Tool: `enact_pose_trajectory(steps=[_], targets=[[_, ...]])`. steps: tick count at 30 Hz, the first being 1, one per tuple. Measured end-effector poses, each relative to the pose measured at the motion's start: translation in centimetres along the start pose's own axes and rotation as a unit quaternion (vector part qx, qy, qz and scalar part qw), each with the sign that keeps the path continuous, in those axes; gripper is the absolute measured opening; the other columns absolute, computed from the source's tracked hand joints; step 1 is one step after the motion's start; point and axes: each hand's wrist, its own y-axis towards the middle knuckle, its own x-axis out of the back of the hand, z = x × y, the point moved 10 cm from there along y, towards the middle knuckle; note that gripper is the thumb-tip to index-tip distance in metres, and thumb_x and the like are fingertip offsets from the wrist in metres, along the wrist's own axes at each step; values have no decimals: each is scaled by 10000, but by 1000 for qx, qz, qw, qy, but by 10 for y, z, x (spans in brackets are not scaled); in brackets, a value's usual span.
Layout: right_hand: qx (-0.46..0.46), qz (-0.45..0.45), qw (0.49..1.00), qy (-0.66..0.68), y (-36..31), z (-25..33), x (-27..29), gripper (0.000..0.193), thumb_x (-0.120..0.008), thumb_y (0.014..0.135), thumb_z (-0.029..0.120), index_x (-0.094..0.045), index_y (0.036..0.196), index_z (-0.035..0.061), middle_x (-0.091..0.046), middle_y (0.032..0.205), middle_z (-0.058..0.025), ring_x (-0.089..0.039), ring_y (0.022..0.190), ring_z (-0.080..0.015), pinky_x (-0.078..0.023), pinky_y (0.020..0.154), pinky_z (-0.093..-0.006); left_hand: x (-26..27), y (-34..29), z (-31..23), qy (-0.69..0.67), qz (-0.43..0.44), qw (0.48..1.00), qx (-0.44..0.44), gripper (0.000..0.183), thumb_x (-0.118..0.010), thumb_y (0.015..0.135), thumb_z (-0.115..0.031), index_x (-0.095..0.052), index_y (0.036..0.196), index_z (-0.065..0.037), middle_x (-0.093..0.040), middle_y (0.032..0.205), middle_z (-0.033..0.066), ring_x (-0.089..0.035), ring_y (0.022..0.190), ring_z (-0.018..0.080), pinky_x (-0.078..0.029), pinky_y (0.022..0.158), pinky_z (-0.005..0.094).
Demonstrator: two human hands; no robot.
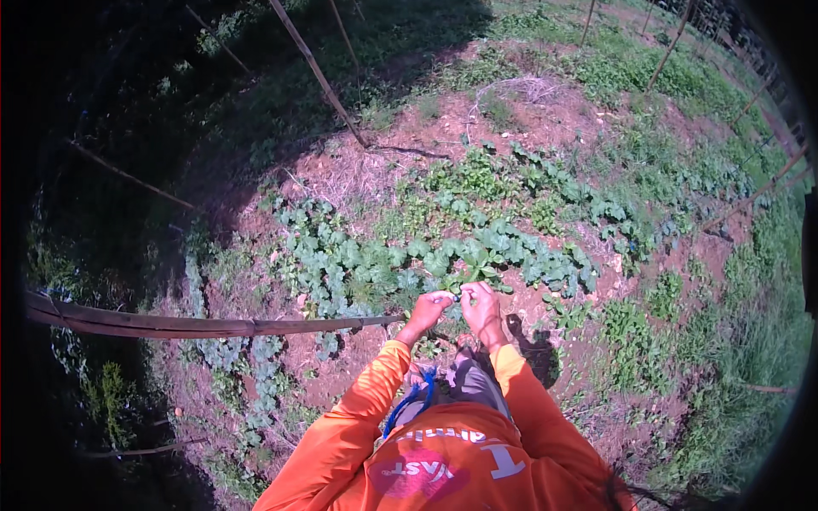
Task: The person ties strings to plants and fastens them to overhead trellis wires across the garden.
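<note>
My left hand and my right hand are held close together in front of me, fingertips almost meeting. Each has its fingers closed in a pinch. Something small and pale shows at the left fingertips, too small to name; what the right fingers hold, if anything, is hidden. Light green leaves appear just beyond the fingertips, and I cannot tell whether the hands touch them. Beneath and beyond spreads a row of broad-leaved, grey-green vine plants. A blue cord hangs at my waist.
A long wooden pole reaches from the left edge to beside my left wrist. Farther off, a leaning stake stands in the soil, with another stake at the upper right. Dry stalks lie on the ground; deep shade covers the left.
</note>
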Motion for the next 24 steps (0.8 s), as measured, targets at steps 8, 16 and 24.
enact_pose_trajectory(steps=[8, 16, 24], targets=[[-78, -39, 994, 73, -43, -15, -26, 64, -638, 869, 18, -637, 931, 1, -645, 844, -147, -652, 747, -288, -516, 670, -364, 3, -26, -29, 78, -99, 990, -62, 225, -663, 891, -231, -725, 988, -38, -690, 743, 37, -570, 647, 77, -487, 620, 286], [-195, -74, 973, 95, -66, -81, -71, 84, -581, 917, 62, -616, 882, -6, -667, 830, -137, -676, 701, -207, -519, 616, -359, 33, -65, -70, 269, -207, 937, -85, 221, -626, 891, -287, -726, 915, -92, -683, 811, 190, -669, 784, 381, -519, 693, 447], [-460, 135, 717, 506, -89, -37, -117, 378, -496, 1009, 233, -460, 1292, -15, -668, 894, -136, -664, 686, -237, -563, 595, -338, 6, -120, -48, 296, 16, 937, -188, 220, -496, 959, -220, -642, 956, -56, -644, 804, 192, -629, 736, 362, -487, 682, 436]])
